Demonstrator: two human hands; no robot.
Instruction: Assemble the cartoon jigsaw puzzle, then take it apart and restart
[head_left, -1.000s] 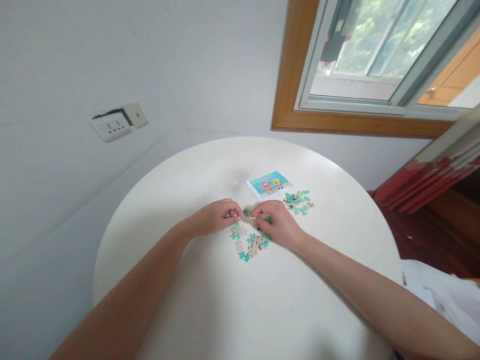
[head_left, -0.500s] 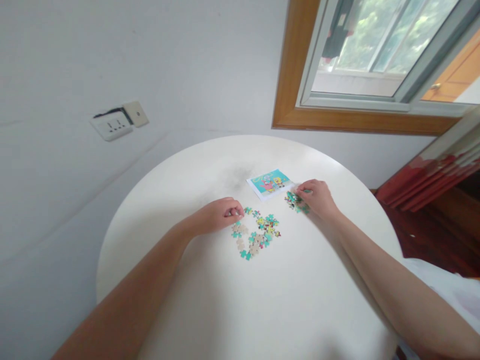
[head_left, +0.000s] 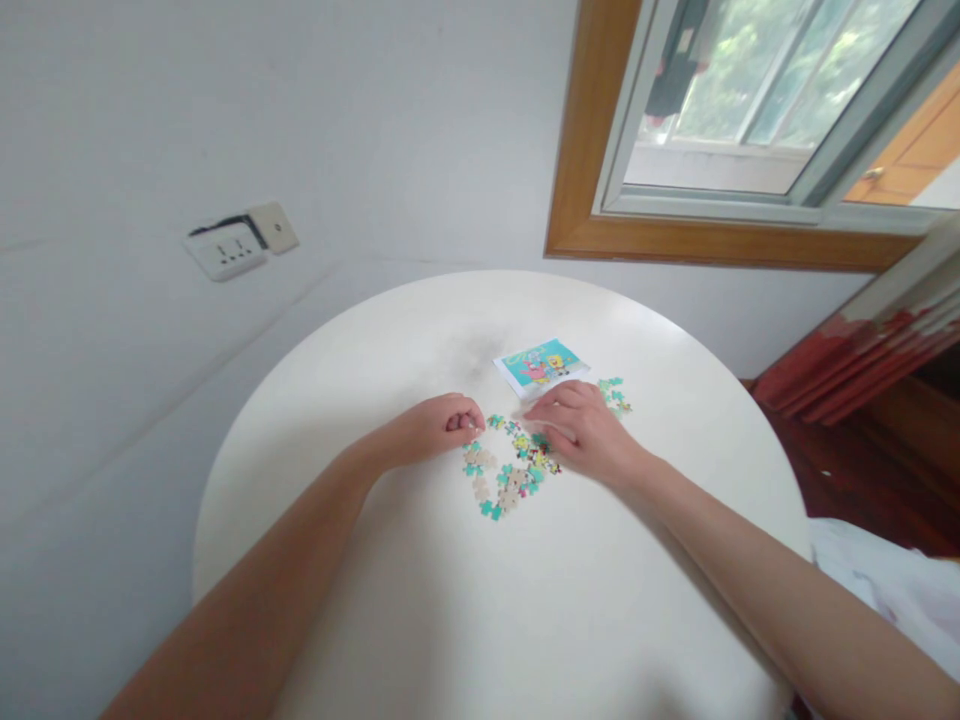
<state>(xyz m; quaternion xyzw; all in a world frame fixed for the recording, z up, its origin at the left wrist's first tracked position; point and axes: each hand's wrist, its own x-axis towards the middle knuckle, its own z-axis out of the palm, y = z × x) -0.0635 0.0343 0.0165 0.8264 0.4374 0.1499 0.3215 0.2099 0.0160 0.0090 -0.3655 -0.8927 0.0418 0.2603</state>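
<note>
My left hand rests on the table at the left side of a loose ring of jigsaw puzzle pieces. Its fingers are curled in with the tips together; whether a piece is between them is hidden. Over the ring's upper right side lies my right hand, palm down, fingers stretched out and thumb apart, touching or just above some pieces. The ring mixes teal and yellow printed faces with plain beige backs. More puzzle pieces show just beyond my right hand, which partly covers them.
A picture card with cartoon figures on teal lies behind the pieces. The round white table stands against a wall with a socket. A wood-framed window and red curtain are at the right.
My right hand has moved left and nearer, from the small pile beside the card to the ring of pieces, its fingers going from pinched to stretched. The left hand has hardly moved.
</note>
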